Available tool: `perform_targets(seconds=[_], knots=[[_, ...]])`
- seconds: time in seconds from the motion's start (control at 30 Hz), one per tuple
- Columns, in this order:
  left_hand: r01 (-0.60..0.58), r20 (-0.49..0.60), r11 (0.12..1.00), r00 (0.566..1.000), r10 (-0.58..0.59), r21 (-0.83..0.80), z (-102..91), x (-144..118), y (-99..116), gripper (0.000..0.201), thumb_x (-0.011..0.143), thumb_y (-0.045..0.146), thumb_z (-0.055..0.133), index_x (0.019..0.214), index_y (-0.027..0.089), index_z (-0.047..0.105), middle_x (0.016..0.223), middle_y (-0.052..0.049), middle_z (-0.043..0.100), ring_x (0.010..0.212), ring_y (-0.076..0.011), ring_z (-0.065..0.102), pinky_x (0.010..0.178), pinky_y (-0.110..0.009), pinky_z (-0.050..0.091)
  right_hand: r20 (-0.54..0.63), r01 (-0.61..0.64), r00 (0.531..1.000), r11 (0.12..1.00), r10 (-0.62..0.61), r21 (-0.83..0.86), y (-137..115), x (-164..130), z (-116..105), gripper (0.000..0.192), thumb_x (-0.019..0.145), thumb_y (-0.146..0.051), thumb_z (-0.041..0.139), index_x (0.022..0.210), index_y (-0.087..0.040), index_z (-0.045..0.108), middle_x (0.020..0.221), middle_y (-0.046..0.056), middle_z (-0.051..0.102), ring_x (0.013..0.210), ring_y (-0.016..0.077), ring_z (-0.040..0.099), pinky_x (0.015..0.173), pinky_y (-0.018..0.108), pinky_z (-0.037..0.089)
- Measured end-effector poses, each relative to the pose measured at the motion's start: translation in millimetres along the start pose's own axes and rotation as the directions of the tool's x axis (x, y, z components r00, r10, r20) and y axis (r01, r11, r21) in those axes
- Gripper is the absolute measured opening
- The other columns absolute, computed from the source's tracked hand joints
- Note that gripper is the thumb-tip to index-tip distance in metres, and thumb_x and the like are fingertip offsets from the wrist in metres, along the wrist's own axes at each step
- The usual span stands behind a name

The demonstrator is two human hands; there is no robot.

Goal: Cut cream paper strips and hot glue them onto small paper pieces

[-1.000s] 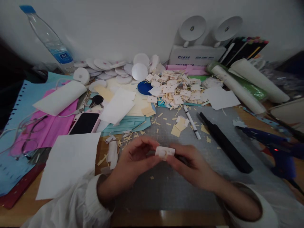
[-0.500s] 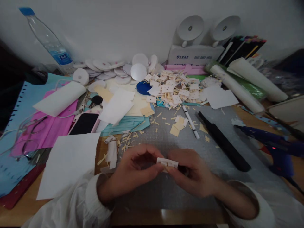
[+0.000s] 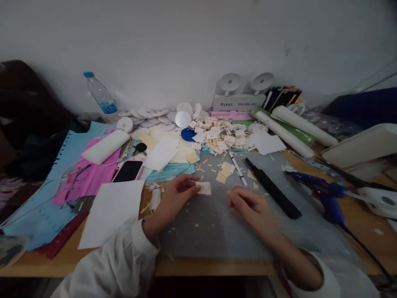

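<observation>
My left hand (image 3: 178, 196) pinches a small pale rectangular card piece (image 3: 204, 188) between thumb and fingers, just above the grey cutting mat (image 3: 204, 240). The card's face looks smeared, so its details cannot be made out. Apart from it, to the right, my right hand (image 3: 248, 207) is closed with its fingers curled together; whatever the fingertips may hold is hidden. Beyond both hands lies a heap of small white cards (image 3: 217, 134) with dark dots and yellowish strips. A white marker pen (image 3: 238, 169) and yellow paper scraps (image 3: 223, 173) lie between the heap and my hands.
At the right are a black stick-shaped tool (image 3: 273, 188) and a blue glue gun (image 3: 328, 198) with a red light. White discs (image 3: 155, 116) and a water bottle (image 3: 102, 97) stand along the wall. A phone (image 3: 127, 171) and white paper (image 3: 113, 211) lie at left.
My hands have moved apart; the right has let go of the card piece and drawn right. The left keeps it, now held flatter and farther forward. The camera view has tilted up and back.
</observation>
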State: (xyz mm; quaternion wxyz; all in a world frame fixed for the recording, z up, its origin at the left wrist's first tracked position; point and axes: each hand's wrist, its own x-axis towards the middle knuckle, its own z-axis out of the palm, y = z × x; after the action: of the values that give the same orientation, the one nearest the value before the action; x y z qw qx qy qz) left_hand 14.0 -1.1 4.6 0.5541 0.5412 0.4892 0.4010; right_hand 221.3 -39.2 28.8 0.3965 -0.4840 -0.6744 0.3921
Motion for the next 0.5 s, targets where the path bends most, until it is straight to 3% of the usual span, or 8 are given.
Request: perform_targets(seconds=[0.2, 0.4, 0.5], knots=[[-0.124, 0.045, 0.952, 0.992, 0.116, 0.279, 11.1, -4, 0, 0.018, 0.076, 0.027, 0.064, 0.09, 0.016, 0.064, 0.078, -0.004, 0.068, 0.072, -0.0167, 0.063, 0.068, -0.028, 0.05, -0.136, 0.031, 0.989, 0.983, -0.056, -0.179, -15, -52, -17, 0.039, 0.092, -0.04, 0.045, 0.06, -0.019, 0.054, 0.053, -0.003, 0.047, 0.048, 0.011, 0.045, 0.045, 0.023, 0.034], [-0.232, 0.11, 0.78, 0.972, 0.207, 0.581, 16.7, -4, 3, 0.01, 0.077, 0.016, 0.06, 0.086, 0.018, 0.064, 0.074, -0.002, 0.065, 0.07, -0.0165, 0.059, 0.068, -0.028, 0.045, -0.245, 0.115, 0.945, 0.921, -0.217, -0.373, -26, -86, -31, 0.027, 0.092, -0.033, 0.049, 0.069, -0.021, 0.058, 0.062, 0.0, 0.061, 0.055, 0.0135, 0.057, 0.051, 0.023, 0.043], [-0.26, 0.128, 0.694, 0.963, 0.237, 0.671, 15.7, -7, 3, 0.01, 0.079, 0.016, 0.057, 0.087, 0.017, 0.063, 0.073, -0.002, 0.063, 0.069, -0.0171, 0.057, 0.068, -0.029, 0.044, -0.329, 0.066, 0.903, 0.844, -0.277, -0.532, -26, -109, -53, 0.012, 0.088, -0.031, 0.056, 0.081, -0.024, 0.063, 0.074, 0.003, 0.068, 0.066, 0.0172, 0.064, 0.057, 0.025, 0.046]])
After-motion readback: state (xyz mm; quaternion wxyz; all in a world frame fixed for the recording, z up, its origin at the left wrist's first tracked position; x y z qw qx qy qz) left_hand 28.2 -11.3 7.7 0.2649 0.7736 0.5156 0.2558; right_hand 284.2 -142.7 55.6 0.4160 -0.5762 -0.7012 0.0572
